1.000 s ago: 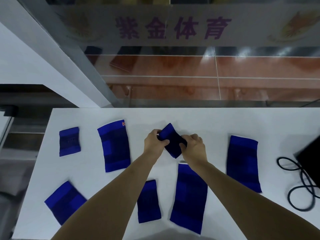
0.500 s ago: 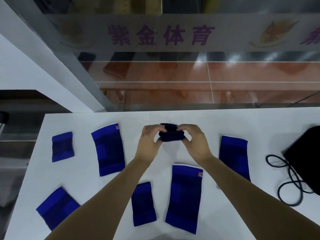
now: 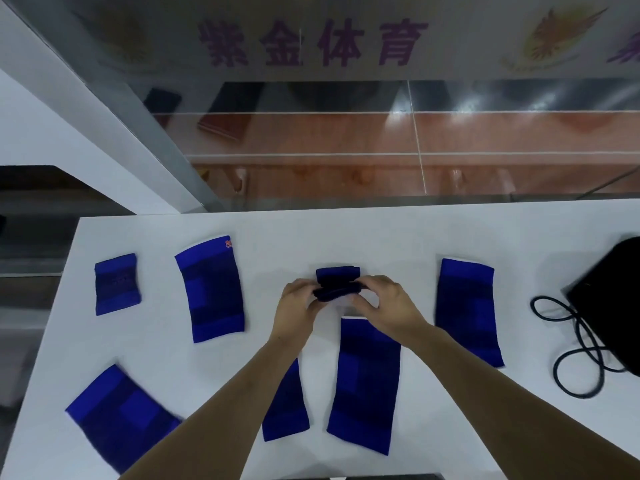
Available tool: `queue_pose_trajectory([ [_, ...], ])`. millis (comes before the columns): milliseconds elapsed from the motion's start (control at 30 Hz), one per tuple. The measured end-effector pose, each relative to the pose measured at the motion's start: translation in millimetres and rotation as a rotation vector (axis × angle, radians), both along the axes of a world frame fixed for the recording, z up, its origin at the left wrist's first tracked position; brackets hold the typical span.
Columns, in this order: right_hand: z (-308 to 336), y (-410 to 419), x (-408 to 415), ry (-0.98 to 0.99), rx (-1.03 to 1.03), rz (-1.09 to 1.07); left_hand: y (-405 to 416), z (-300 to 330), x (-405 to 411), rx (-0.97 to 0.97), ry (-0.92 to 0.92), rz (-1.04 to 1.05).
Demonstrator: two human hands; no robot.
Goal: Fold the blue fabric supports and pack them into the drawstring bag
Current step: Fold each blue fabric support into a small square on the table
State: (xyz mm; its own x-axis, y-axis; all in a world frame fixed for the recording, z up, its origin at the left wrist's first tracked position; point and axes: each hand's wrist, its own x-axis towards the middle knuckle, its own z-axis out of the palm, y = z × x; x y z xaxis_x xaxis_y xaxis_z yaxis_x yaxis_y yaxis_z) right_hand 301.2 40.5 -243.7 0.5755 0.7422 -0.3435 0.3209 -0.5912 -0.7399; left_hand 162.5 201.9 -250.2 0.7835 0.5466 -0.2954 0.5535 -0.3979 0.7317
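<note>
A small blue fabric support [image 3: 337, 284] is doubled over between my two hands at the middle of the white table [image 3: 381, 237]. My left hand [image 3: 298, 308] pinches its left end and my right hand [image 3: 389, 304] pinches its right end. Several other blue supports lie flat around: a small one [image 3: 117, 284] at far left, a long one [image 3: 210, 289] beside it, one [image 3: 119, 415] at near left, one [image 3: 285, 405] partly under my left forearm, a long one [image 3: 367, 386] under my right wrist, and one [image 3: 467, 310] to the right. The black drawstring bag [image 3: 613, 303] lies at the right edge.
The bag's black cord [image 3: 575, 344] loops over the table beside the bag. A glass partition with purple lettering [image 3: 311, 43] stands just behind the table's far edge. The table's left edge drops off near the small support.
The support held between my hands went from unfolded and tilted to folded into a compact bundle. My hands lowered slightly toward the table. The view shifted, bringing more of the bag into sight.
</note>
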Motion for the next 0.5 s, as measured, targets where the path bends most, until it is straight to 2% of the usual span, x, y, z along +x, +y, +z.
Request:
queue_pose_trajectory([
  [167,-10,19,0,0.002,-0.007,-0.175,1,-5,7,-0.057,0.124,0.100],
  [367,-14,35,4,0.064,-0.061,-0.349,-1,-6,15,-0.053,0.179,0.215],
  [433,-12,36,6,0.071,-0.084,-0.355,-1,-5,17,-0.046,0.198,0.214],
  [500,-10,37,9,-0.008,-0.131,-0.291,1,-3,18,-0.032,0.226,0.209],
])
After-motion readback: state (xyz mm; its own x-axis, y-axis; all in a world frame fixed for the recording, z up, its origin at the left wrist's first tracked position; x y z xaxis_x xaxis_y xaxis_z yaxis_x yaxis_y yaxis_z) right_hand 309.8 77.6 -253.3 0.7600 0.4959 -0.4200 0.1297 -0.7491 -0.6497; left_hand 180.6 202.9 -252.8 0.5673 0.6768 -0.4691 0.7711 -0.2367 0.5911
